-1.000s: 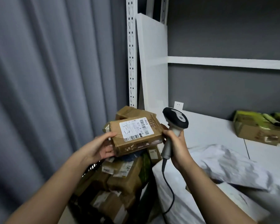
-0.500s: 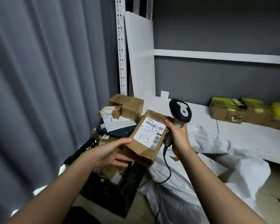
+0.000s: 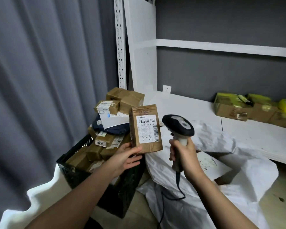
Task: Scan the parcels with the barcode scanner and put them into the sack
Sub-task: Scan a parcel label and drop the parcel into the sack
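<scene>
Cardboard parcel (image 3: 145, 129) stands upright in my left hand (image 3: 127, 156), thumb and fingers pinching its lower edge, label toward me. My right hand (image 3: 183, 156) wraps the barcode scanner (image 3: 178, 128) just right of it, head not yet aimed at the barcode, I judge. Many parcels fill the black crate (image 3: 122, 192) beyond my left fingers. The white sack (image 3: 221, 146) lies crumpled below my right hand, with open room above it; its mouth I cannot make out.
</scene>
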The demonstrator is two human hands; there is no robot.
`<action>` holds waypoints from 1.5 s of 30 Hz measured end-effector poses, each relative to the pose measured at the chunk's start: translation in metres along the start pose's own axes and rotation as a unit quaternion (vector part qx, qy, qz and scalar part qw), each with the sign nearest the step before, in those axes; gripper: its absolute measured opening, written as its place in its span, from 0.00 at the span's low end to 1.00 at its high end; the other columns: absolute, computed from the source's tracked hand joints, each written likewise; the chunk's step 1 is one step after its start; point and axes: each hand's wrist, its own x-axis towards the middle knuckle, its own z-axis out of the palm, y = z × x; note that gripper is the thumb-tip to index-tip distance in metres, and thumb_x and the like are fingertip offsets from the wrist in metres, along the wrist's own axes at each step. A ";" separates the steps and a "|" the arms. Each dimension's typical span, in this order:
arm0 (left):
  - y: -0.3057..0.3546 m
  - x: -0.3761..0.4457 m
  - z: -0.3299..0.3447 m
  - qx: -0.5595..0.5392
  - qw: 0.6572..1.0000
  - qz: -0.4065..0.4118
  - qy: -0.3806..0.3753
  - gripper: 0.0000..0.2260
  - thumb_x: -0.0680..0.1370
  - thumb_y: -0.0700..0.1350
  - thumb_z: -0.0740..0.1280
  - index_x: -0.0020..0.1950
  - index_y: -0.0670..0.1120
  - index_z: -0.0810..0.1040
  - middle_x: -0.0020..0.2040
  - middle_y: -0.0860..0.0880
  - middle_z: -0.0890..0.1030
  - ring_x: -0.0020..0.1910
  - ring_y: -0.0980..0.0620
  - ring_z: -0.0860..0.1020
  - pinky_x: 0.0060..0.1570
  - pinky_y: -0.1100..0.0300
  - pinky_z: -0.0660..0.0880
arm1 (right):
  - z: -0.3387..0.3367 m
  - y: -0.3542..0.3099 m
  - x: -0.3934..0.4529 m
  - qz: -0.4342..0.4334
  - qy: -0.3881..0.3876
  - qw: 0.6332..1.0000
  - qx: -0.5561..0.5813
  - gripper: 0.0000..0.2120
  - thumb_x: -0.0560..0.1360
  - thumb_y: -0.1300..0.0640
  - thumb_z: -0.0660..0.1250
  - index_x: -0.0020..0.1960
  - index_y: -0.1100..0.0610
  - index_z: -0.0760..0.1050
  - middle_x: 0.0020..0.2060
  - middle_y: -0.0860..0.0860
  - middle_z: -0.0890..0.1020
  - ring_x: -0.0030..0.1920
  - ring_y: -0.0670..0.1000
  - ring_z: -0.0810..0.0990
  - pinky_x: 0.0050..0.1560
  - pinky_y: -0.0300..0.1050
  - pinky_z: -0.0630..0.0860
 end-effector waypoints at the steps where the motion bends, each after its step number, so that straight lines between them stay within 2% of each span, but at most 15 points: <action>1: -0.003 0.004 0.003 -0.013 1.000 0.007 0.002 0.30 0.71 0.41 0.74 0.69 0.48 0.64 0.61 0.43 0.78 0.52 0.43 0.82 0.49 0.53 0.81 | 0.000 0.005 -0.004 0.008 -0.002 1.000 0.022 0.04 0.77 0.67 0.62 0.50 0.61 0.70 0.22 0.52 0.70 0.20 0.49 0.65 0.25 0.42 0.64; 4: -0.006 0.017 0.009 -0.049 0.999 0.023 0.008 0.35 0.68 0.38 0.76 0.71 0.46 0.63 0.65 0.42 0.76 0.52 0.43 0.83 0.48 0.54 0.82 | 0.002 0.014 -0.005 0.029 -0.016 0.997 0.064 0.04 0.77 0.65 0.65 0.50 0.62 0.71 0.21 0.52 0.68 0.19 0.49 0.63 0.27 0.42 0.63; 6: -0.007 0.025 0.012 -0.053 0.998 0.028 0.013 0.34 0.70 0.36 0.74 0.71 0.44 0.63 0.64 0.41 0.76 0.53 0.43 0.82 0.49 0.55 0.81 | 0.004 0.016 -0.001 0.030 -0.025 0.997 0.061 0.05 0.77 0.64 0.66 0.51 0.64 0.71 0.21 0.52 0.68 0.19 0.49 0.63 0.28 0.43 0.63; 8: -0.007 0.032 0.015 -0.058 0.998 0.032 0.015 0.32 0.72 0.34 0.72 0.72 0.43 0.62 0.63 0.41 0.78 0.53 0.44 0.82 0.51 0.55 0.81 | 0.007 0.018 0.003 0.027 -0.032 0.998 0.049 0.03 0.78 0.65 0.64 0.49 0.65 0.71 0.21 0.52 0.68 0.19 0.49 0.64 0.28 0.44 0.63; 12: -0.006 0.039 0.017 -0.057 0.998 0.027 0.022 0.32 0.73 0.32 0.71 0.73 0.42 0.62 0.63 0.40 0.78 0.52 0.45 0.82 0.48 0.57 0.81 | 0.015 0.021 0.004 0.038 -0.048 0.997 0.044 0.07 0.78 0.65 0.64 0.42 0.61 0.68 0.21 0.51 0.68 0.19 0.49 0.63 0.28 0.44 0.63; 19: -0.007 0.043 0.016 -0.084 0.996 0.027 0.034 0.30 0.73 0.32 0.71 0.72 0.41 0.65 0.61 0.40 0.79 0.52 0.45 0.82 0.46 0.58 0.81 | 0.022 0.019 0.000 0.049 -0.065 0.996 0.037 0.09 0.78 0.65 0.63 0.41 0.61 0.66 0.21 0.51 0.68 0.19 0.48 0.63 0.29 0.45 0.64; 24: -0.008 0.047 0.012 -0.088 0.995 0.026 0.044 0.31 0.73 0.32 0.71 0.73 0.41 0.63 0.62 0.40 0.79 0.55 0.42 0.81 0.55 0.54 0.77 | 0.018 0.017 -0.004 0.048 -0.066 0.996 0.038 0.06 0.78 0.65 0.63 0.43 0.61 0.68 0.21 0.51 0.68 0.19 0.48 0.63 0.29 0.44 0.64; 28: -0.008 0.045 0.011 -0.078 0.996 0.027 0.042 0.29 0.73 0.32 0.70 0.72 0.41 0.65 0.61 0.40 0.79 0.54 0.43 0.81 0.56 0.54 0.77 | 0.014 0.017 -0.007 0.050 -0.072 0.995 0.039 0.10 0.69 0.56 0.67 0.43 0.61 0.68 0.21 0.51 0.68 0.20 0.49 0.63 0.29 0.44 0.64; 33: -0.007 0.043 0.012 -0.070 0.996 0.028 0.039 0.25 0.74 0.33 0.70 0.69 0.42 0.68 0.59 0.40 0.80 0.54 0.43 0.82 0.56 0.53 0.77 | 0.011 0.016 -0.010 0.047 -0.071 0.996 0.027 0.11 0.67 0.54 0.65 0.42 0.61 0.68 0.22 0.51 0.68 0.20 0.49 0.63 0.28 0.44 0.65; 36: -0.007 0.043 0.012 -0.074 0.996 0.027 0.038 0.23 0.74 0.33 0.70 0.67 0.42 0.69 0.58 0.40 0.80 0.53 0.43 0.82 0.57 0.53 0.76 | 0.010 0.015 -0.010 0.044 -0.070 0.996 0.028 0.11 0.67 0.55 0.65 0.43 0.61 0.67 0.21 0.51 0.68 0.20 0.49 0.63 0.28 0.44 0.65; 40: -0.007 0.042 0.014 -0.072 0.996 0.027 0.037 0.20 0.74 0.33 0.70 0.64 0.43 0.70 0.57 0.40 0.81 0.53 0.43 0.82 0.57 0.53 0.76 | 0.008 0.015 -0.010 0.047 -0.071 0.996 0.025 0.06 0.77 0.63 0.65 0.45 0.61 0.68 0.21 0.50 0.68 0.20 0.48 0.63 0.29 0.45 0.65; 45: -0.009 0.043 0.016 -0.066 0.997 0.021 0.036 0.19 0.74 0.34 0.70 0.63 0.43 0.71 0.56 0.40 0.81 0.52 0.43 0.82 0.58 0.53 0.76 | 0.000 0.010 -0.010 0.048 -0.074 0.996 0.029 0.06 0.78 0.64 0.65 0.47 0.59 0.68 0.22 0.51 0.69 0.19 0.49 0.63 0.30 0.46 0.67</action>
